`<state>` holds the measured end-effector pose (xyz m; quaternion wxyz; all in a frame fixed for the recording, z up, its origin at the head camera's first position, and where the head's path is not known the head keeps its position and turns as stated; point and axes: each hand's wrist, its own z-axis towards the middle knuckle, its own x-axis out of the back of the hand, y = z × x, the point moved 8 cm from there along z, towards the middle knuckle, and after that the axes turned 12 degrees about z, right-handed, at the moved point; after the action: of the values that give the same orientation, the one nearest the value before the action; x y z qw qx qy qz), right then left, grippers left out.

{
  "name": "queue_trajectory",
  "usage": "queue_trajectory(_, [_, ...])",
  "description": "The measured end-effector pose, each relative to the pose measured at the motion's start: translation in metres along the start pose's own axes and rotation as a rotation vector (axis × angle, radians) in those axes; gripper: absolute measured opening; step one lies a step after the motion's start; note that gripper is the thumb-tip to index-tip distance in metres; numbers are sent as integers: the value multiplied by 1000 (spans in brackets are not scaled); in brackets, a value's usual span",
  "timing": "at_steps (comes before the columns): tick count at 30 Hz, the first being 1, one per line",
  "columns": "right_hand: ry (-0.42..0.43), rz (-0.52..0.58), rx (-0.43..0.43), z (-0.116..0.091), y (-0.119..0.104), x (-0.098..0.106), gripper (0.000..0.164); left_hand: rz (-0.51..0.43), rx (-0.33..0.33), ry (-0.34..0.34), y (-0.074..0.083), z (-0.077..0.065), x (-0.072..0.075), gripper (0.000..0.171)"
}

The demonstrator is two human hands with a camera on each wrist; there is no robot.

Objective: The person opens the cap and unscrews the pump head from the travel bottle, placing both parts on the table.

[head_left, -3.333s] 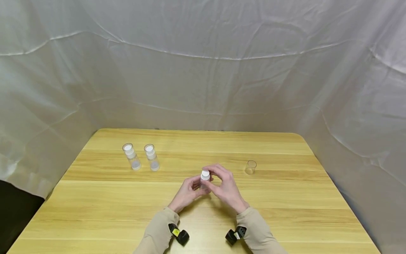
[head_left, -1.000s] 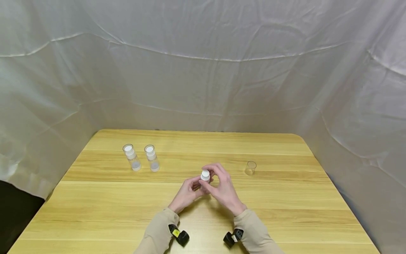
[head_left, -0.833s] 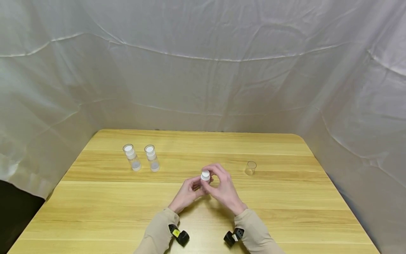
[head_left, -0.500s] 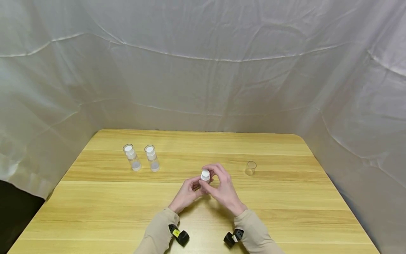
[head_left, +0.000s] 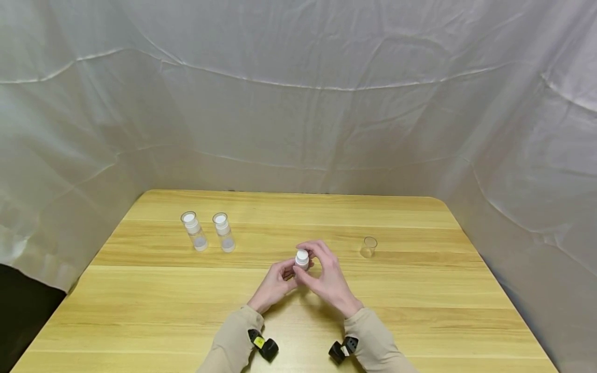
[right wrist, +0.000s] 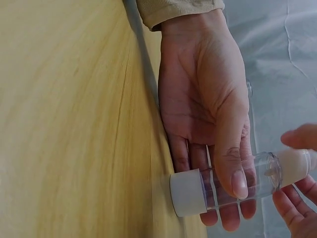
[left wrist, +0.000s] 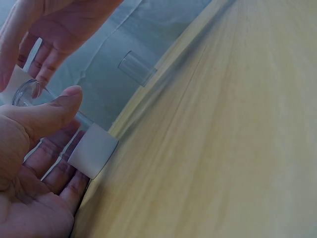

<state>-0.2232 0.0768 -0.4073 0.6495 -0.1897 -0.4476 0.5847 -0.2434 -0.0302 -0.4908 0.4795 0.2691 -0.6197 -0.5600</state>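
Observation:
Upright on the table, in the head view, is a small clear bottle with a white top and a white base. My left hand grips its clear body, thumb on one side and fingers on the other. The right hand holds the white neck piece between thumb and fingers. Behind my hands, to the right, stands a clear cylindrical cover with an open rim, visible too in the left wrist view as a clear cylinder.
Two similar bottles, the left one and the right one, stand at the back left with clear covers over their white tops. A wooden table lies beneath everything. Pale cloth hangs around its far sides.
My right hand and wrist have shifted slightly left since the earliest frame, and its thumb has moved a little on the bottle's white top. The left hand and the other bottles stay put.

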Motion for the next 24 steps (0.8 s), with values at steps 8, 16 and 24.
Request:
queue_trajectory(8, [12,4,54,1,-4,1,39,7,16,8,-1,0,0,48])
queue_trajectory(16, [28,-19,26,1,-3,0,43,13,7,3,0,-1,0,48])
queue_trajectory(24, [32,-14,50,1,-4,1,37,20,10,15,0,0,1,48])
